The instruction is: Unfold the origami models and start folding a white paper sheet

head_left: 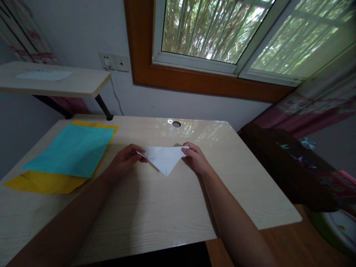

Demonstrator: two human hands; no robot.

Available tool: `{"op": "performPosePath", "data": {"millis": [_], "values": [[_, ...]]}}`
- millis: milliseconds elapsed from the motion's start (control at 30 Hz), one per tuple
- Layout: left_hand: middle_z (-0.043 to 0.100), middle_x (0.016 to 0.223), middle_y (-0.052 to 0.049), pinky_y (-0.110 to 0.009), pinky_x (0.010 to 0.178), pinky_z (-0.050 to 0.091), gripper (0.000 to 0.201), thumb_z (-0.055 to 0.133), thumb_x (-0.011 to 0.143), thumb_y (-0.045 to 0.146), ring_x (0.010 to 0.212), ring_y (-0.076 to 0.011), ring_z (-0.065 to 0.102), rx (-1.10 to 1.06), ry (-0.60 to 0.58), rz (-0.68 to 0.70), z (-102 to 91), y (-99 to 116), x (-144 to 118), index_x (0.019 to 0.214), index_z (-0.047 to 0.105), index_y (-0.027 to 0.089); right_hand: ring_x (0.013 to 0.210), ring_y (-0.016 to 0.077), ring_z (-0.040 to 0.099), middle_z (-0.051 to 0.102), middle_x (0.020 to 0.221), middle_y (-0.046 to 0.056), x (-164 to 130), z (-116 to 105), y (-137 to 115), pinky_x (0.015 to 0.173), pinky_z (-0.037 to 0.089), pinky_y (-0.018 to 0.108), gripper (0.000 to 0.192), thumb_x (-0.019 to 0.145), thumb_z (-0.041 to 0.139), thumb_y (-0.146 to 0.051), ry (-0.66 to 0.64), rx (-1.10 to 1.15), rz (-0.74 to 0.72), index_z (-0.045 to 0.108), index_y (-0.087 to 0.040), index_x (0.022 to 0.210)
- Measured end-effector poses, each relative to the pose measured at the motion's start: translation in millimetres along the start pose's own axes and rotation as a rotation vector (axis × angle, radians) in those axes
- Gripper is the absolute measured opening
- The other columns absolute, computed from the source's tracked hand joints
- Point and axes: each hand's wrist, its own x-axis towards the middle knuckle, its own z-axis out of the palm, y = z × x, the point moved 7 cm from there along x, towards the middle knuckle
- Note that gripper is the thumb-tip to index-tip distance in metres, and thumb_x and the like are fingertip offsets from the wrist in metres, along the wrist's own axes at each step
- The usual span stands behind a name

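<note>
A white sheet of paper folded into a triangle [164, 157] is held over the middle of the desk, its point toward me and its long edge away. Faint crease lines run across it. At its left corner my left hand [128, 157] pinches the paper between thumb and fingers. The right corner is gripped by my right hand [194, 156], thumb on top and fingers behind. Fingers cover both end corners.
Left on the desk [172, 207] lie a turquoise sheet [72, 150] and a yellow sheet [52, 182] beneath it. Behind them a raised shelf [83, 83] bears a white paper [44, 75]. A round cable hole [176, 124] sits near the back edge. A dark wooden cabinet [289, 167] stands right.
</note>
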Motion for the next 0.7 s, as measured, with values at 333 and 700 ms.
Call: {"op": "performPosePath", "data": {"millis": [333,700], "values": [[0.069,0.078,-0.002,-0.030,0.072,0.056,0.030,0.072,0.087,0.038,0.071,-0.0168,0.069,0.178,0.095,-0.006,-11.6,-6,6,0.110,0.068,0.020,0.067,0.0146,0.045,0.049,0.070,-0.003,-1,5,-2,0.065,0.031,0.028,0.024,0.081,0.073,-0.039,-0.087,0.019,0.015,0.059,-0.021,0.075],[0.070,0.068,0.001,-0.029,0.066,0.056,0.031,0.074,0.084,0.046,0.062,-0.0179,0.071,0.183,0.123,-0.087,-13.5,-11,5,0.098,0.067,0.019,0.068,0.0147,0.046,0.050,0.069,-0.002,-1,8,-1,0.065,0.032,0.028,0.028,0.083,0.072,-0.042,-0.112,-0.028,0.022,0.058,-0.020,0.072]]}}
